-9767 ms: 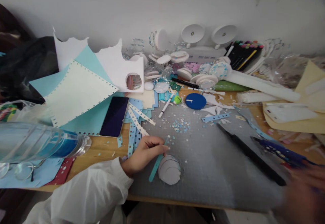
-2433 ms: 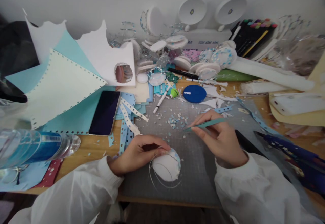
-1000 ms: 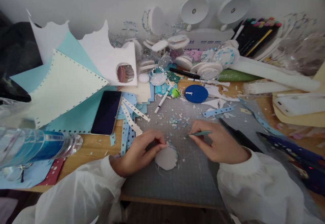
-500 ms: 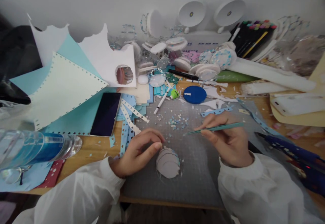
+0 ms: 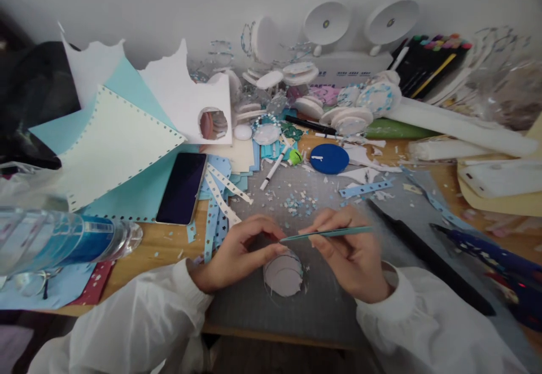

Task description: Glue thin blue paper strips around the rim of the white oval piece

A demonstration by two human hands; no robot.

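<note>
Green tweezers (image 5: 334, 233) are gripped by my right hand (image 5: 355, 255), their tips pointing left. Those tips meet the thumb and forefinger of my left hand (image 5: 245, 249), which are drawn together. What my left fingers pinch is too small or hidden to make out. Just below them a layered white paper disc (image 5: 283, 277) lies on the grey cutting mat (image 5: 254, 317), with thin clear loops around its edge. Tiny blue and white paper bits (image 5: 298, 203) are scattered beyond my hands.
A black knife-like tool (image 5: 432, 255) and a blue glue gun (image 5: 486, 255) lie to the right. A phone (image 5: 182, 187), punched paper sheets (image 5: 122, 142) and a water bottle (image 5: 71, 235) are on the left. Behind stand a blue oval lid (image 5: 329, 159) and several white discs.
My right hand has moved left and slightly down with the tweezers, bringing their tips to my left fingertips. The black tool on the right has come into fuller view.
</note>
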